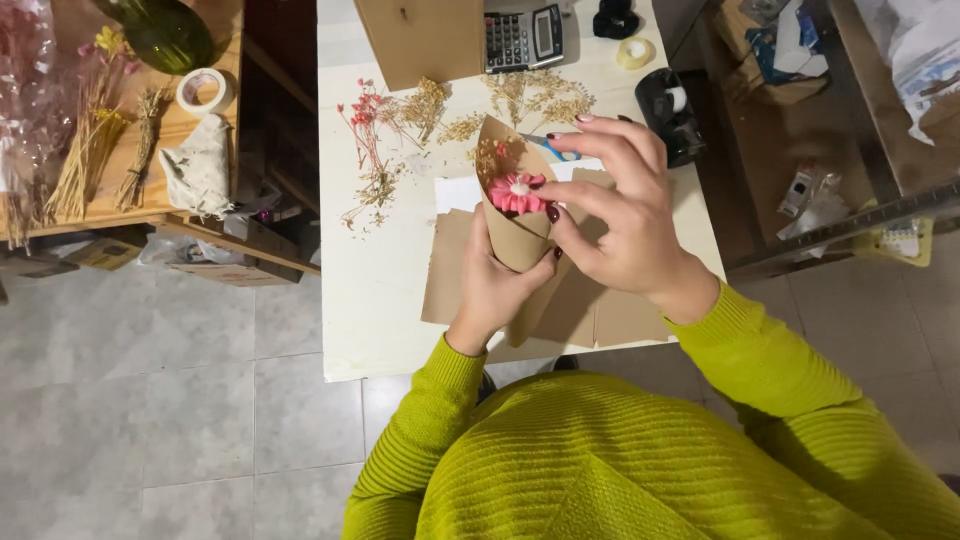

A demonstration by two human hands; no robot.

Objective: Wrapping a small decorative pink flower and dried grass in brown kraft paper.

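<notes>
1. A person in a ribbed lime-green jumper is standing over a white table [370, 320] that is filling the upper middle of the frame.
2. The left hand [492, 290] is wrapping its fingers and thumb closed around the lower, narrow part of a brown kraft-paper cone [515, 235], holding it just above the table near the centre of the frame.
3. The cone is rising out of the top of that fist, its open mouth pointing toward the upper part of the frame.
4. A pink daisy-like flower with a white centre [517, 191] is sitting inside the cone's mouth, just above the left hand, with sprigs of pale dried filler behind it.
5. The right hand [620, 215] is hovering at the cone's right side, fingers loosely curled; its thumb and fingertips with dark red nails are touching the paper's edge beside the flower, pinching it lightly.
6. Flat brown paper sheets [600, 310] are lying under both hands.
7. Loose dried red and beige stems [400, 130] are lying scattered to the upper left of the cone.
8. A grey calculator [522, 37] is resting at the top edge, and a black tape dispenser [670, 115] is sitting to the upper right.
9. A roll of white tape [204, 90] is lying on a wooden bench in the upper left.
</notes>
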